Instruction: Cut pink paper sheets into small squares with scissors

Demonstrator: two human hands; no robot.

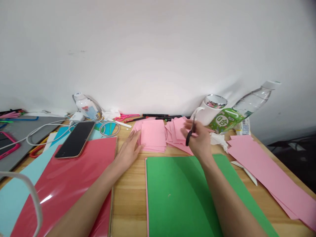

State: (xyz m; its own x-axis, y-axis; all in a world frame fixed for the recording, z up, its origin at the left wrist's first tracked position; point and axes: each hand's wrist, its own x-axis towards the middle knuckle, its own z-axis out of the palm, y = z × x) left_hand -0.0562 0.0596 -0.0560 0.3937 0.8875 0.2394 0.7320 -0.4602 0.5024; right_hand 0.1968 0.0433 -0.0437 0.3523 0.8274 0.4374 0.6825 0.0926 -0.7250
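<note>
My left hand [127, 149] lies with its fingers stretched out, its fingertips at the left edge of a stack of pink paper squares [153, 134]. Black-handled scissors [189, 136] are held in my right hand [200, 140], blades pointing up towards the wall. That hand's fingers reach to a looser pile of pink paper pieces [177, 130] just right of the stack; whether they also grip a piece is hard to make out. Green sheets [182, 197] lie under my right forearm, with a pink edge showing beneath.
Left are red sheets [86, 171] in glossy wrap, a phone [76, 140], a white cable and a white bottle [86, 107]. Along the wall lie pens and pink scissors [125, 117]. Right are a white mug [201, 113], a green pack, a tilted water bottle [256, 98] and pink strips [269, 174].
</note>
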